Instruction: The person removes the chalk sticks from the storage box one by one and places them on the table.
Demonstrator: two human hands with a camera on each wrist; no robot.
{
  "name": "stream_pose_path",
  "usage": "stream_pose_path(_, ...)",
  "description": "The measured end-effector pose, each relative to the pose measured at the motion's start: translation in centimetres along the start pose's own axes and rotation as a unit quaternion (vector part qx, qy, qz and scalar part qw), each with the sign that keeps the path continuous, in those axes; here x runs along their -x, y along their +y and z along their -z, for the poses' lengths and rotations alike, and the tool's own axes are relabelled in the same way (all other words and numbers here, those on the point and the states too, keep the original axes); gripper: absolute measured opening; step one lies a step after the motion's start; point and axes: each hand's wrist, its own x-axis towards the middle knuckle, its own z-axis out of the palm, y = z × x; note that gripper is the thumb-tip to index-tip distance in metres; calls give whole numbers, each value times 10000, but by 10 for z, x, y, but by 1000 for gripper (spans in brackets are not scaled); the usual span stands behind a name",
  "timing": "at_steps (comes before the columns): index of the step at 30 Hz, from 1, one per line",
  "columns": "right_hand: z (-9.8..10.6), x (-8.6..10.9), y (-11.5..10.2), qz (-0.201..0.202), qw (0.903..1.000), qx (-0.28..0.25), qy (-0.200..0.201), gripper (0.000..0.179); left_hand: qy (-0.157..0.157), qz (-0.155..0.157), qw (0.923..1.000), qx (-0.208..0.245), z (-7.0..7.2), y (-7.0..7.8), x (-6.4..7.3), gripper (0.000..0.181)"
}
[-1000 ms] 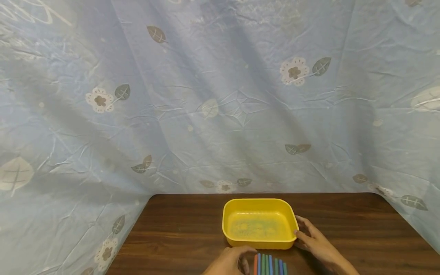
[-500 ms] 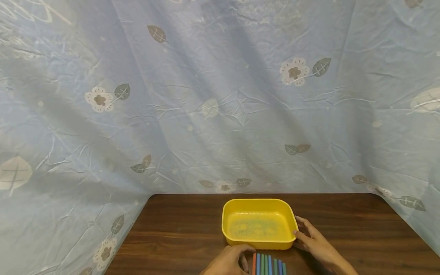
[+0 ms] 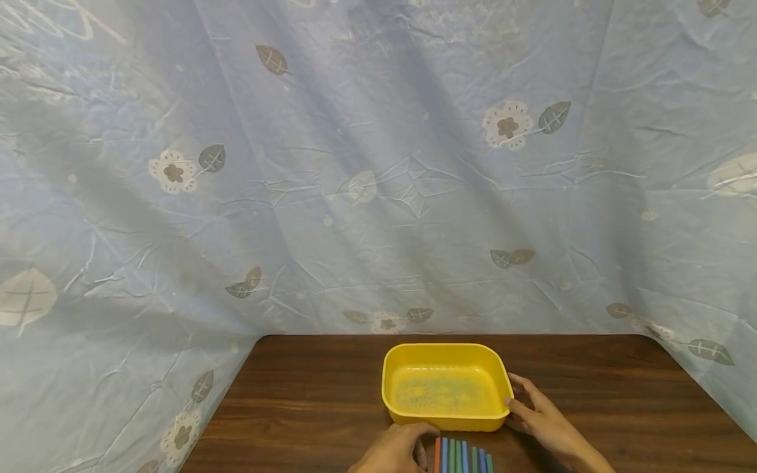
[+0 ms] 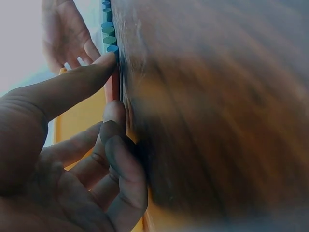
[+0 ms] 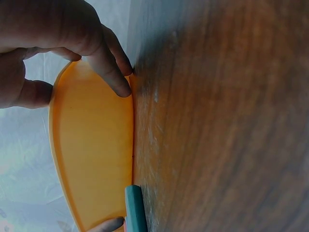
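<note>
My left hand (image 3: pixel 393 450) is at the left end of a row of slim coloured sticks on the table. In the left wrist view, its thumb and a finger grip the red stick (image 4: pixel 114 87) by its ends, the thumb tip beside a blue stick (image 4: pixel 112 49). The other sticks, blue and green (image 3: pixel 458 456), lie side by side, their near ends cut off in the head view. My right hand (image 3: pixel 547 424) holds the right side of a yellow basin (image 3: pixel 446 420), thumb at the rim, fingers against the outer wall. Dull greenish marks cover the basin's floor.
The dark wooden table (image 3: pixel 307 387) reaches back to a pale blue curtain (image 3: pixel 355 249) printed with leaves and flowers. The basin stands just behind the stick row. A teal stick (image 5: pixel 135 208) lies at the row's right end, close to the basin.
Almost nothing differs. The left hand stays at the red stick and the right hand at the basin; the view shifts only slightly.
</note>
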Motion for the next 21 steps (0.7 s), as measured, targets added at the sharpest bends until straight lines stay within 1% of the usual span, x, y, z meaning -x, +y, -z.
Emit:
stream_pose_path(1,0,0,0,-22,10000,1,21,73,29,-24,10000,-78,-1,-2,-1,50)
stream_pose_path(3,-1,0,0,-16,10000,-32,13,73,82,-41,9999,-142,-2,1,0,48)
stream_pose_path(4,-1,0,0,-21,10000,-42,14,73,72,-79,9997,-237,-1,3,2,48)
stream_pose_path(8,0,-1,0,-11,9999,-121,-33,73,131,-40,9997,-192,1,22,10,45)
stream_pose_path(10,0,-1,0,-21,9999,-118,-19,73,153,-65,9995,-268,2,27,13,45)
stream_pose_path(12,0,-2,1,-20,9999,-114,17,72,203,-28,9996,-191,2,31,15,45)
stream_pose_path(13,0,-2,1,-14,9999,-117,36,72,210,-23,9996,-166,1,31,15,46)
stream_pose_path(14,0,-2,1,0,9999,-117,45,72,196,-106,9997,-142,0,22,11,46)
stream_pose_path(15,0,-2,2,3,9999,-122,63,72,187,-131,9996,-153,-1,17,9,47)
stream_pose_path(17,-1,-2,2,21,9999,-129,67,72,117,-162,9998,-33,-3,0,1,47)
stream_pose_path(19,-1,-2,3,38,9999,-140,46,72,47,-254,9997,-30,-5,-16,-7,48)
stream_pose_path(20,-1,-2,3,41,9999,-143,32,72,12,-276,9996,-3,-5,-21,-8,48)
stream_pose_path(21,-1,-3,3,39,9999,-150,27,72,-22,-287,9996,-50,-4,-19,-7,48)
